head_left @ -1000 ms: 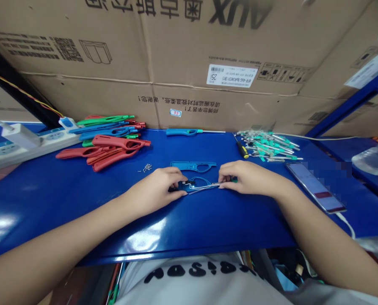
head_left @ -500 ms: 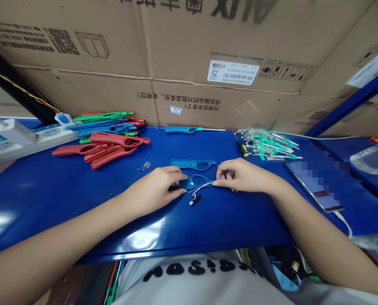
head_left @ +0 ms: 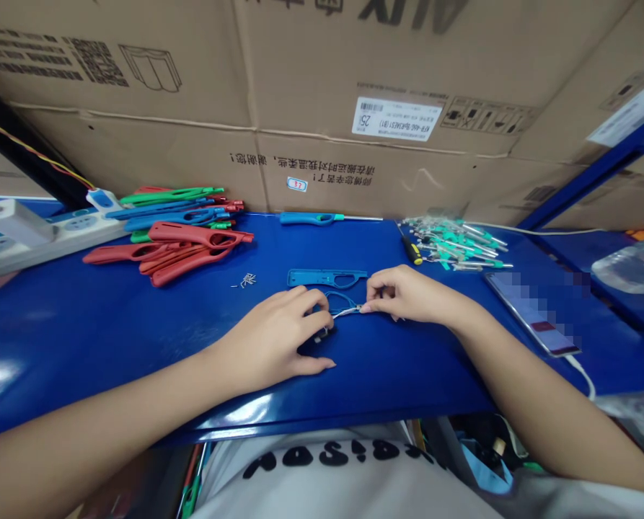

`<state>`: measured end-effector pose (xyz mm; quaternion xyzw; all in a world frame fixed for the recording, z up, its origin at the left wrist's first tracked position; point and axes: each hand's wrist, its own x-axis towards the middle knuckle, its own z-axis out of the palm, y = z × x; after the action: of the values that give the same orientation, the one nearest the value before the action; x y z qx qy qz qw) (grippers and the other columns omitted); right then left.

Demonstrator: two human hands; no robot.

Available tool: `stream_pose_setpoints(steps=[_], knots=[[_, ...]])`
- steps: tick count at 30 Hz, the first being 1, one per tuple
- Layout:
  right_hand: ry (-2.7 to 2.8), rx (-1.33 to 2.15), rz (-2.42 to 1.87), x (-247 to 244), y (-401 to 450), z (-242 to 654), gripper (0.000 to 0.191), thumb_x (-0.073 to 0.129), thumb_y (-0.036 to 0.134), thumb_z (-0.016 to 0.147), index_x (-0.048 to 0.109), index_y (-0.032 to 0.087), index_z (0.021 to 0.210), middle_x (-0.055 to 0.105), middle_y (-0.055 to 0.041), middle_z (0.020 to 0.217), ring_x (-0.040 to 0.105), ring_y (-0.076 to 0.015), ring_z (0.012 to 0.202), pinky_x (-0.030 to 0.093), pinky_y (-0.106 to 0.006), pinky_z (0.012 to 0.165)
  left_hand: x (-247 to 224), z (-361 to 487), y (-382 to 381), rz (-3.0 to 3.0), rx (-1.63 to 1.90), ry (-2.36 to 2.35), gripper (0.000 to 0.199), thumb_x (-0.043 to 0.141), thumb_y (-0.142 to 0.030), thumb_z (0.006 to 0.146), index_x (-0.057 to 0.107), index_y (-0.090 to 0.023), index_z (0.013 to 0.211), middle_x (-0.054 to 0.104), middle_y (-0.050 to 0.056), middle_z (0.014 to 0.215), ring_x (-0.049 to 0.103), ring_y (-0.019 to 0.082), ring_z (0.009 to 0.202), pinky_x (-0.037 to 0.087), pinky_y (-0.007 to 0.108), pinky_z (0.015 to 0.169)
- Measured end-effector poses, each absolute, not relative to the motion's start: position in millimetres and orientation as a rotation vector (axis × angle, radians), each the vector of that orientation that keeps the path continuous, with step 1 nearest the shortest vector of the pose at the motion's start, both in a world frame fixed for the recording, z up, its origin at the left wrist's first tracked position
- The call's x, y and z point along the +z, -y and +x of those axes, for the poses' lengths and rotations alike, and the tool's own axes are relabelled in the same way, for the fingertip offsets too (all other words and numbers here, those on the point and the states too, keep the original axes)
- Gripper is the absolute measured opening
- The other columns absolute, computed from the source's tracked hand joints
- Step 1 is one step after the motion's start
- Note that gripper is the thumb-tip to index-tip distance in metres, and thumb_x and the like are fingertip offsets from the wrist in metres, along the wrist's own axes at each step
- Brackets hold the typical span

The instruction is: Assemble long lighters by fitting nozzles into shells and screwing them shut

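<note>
Blue looped shell [head_left: 348, 298], partly hidden; white wire [head_left: 346, 312] alongside; black part [head_left: 326, 334] near wire's left end

The cardboard box [head_left: 305, 86] bears, upside down, a partly cut-off "AUX" and "师傅您辛苦了!"; its white label [head_left: 397, 120] reads "KFR-46G…" and "25".

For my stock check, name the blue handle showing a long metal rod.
The blue handle alone beside the carton; its metal rod shows, others show none.
</note>
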<state>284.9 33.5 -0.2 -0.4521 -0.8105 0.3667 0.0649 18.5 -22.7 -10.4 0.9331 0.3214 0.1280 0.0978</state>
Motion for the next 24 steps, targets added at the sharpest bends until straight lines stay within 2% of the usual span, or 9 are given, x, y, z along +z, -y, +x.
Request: stream_pose_setpoints(steps=[5,9,14,19,21,24], knots=[[2.594,0.745,-1.106,-2.1,-31.8,285.5,0.012,0.067,0.028,0.089,0.069,0.017,0.084,0.066,-0.003,0.08,0.057,-0.0141,0.07,0.042,-0.025,0.064,-16.4,20.1,22.4,2.791,0.373,-0.917,0.023,0.062,-0.038,0.095,0.065,-0.019,0.106,0.064,0.007,0.104,0.06,0.024,0.095,0.05,0.038,0.082],[2.634,0.673,-1.035,-3.0,-30.9,286.4,0.008,0.066,0.024,0.091,0.068,0.017,0.088,0.067,-0.004,0.086,0.058,-0.0155,0.076,0.043,-0.026,0.067,-16.0,20.7,24.2,2.75,0.337,-0.954,0.017,0.056,-0.03,0.098,0.065,-0.018,0.107,0.066,0.006,0.097,0.062,0.022,0.09,0.051,0.036,0.079],[2.68,0.642,-0.989,-1.0,-28.8,286.9,0.01,0.062,0.021,0.094,0.07,0.017,0.091,0.068,-0.0061,0.092,0.062,-0.0181,0.084,0.047,-0.029,0.075,-15.5,22.5,27.2,2.637,0.293,-1.015,0.021,0.049,-0.024,0.1,0.064,-0.02,0.116,0.068,0.005,0.1,0.068,0.02,0.085,0.054,0.032,0.075],[2.678,0.585,-0.96,-2.2,-28.5,286.7,0.014,0.059,0.022,0.095,0.07,0.019,0.103,0.068,-0.0082,0.104,0.063,-0.02,0.093,0.049,-0.032,0.082,-14.9,19.3,23.0,2.523,0.514,-1.03,0.027,0.043,-0.025,0.103,0.059,-0.023,0.126,0.067,0.005,0.112,0.069,0.019,0.095,0.055,0.031,0.083],[2.68,0.586,-0.966,-3.2,-28.7,286.2,0.014,0.059,0.023,0.096,0.071,0.019,0.101,0.068,-0.0074,0.103,0.064,-0.0197,0.093,0.048,-0.032,0.082,-14.3,16.4,18.0,2.506,0.637,-1.018,0.025,0.045,-0.025,0.103,0.059,-0.022,0.124,0.068,0.005,0.114,0.068,0.019,0.101,0.054,0.031,0.088],[2.669,0.607,-0.987,-4.1,-28.5,284.6,0.014,0.059,0.022,0.096,0.072,0.018,0.093,0.069,-0.0063,0.095,0.063,-0.019,0.089,0.047,-0.031,0.08,-14.6,12.4,8.9,2.532,0.757,-1.003,0.021,0.049,-0.026,0.102,0.063,-0.02,0.117,0.071,0.004,0.108,0.069,0.017,0.096,0.054,0.029,0.087]])
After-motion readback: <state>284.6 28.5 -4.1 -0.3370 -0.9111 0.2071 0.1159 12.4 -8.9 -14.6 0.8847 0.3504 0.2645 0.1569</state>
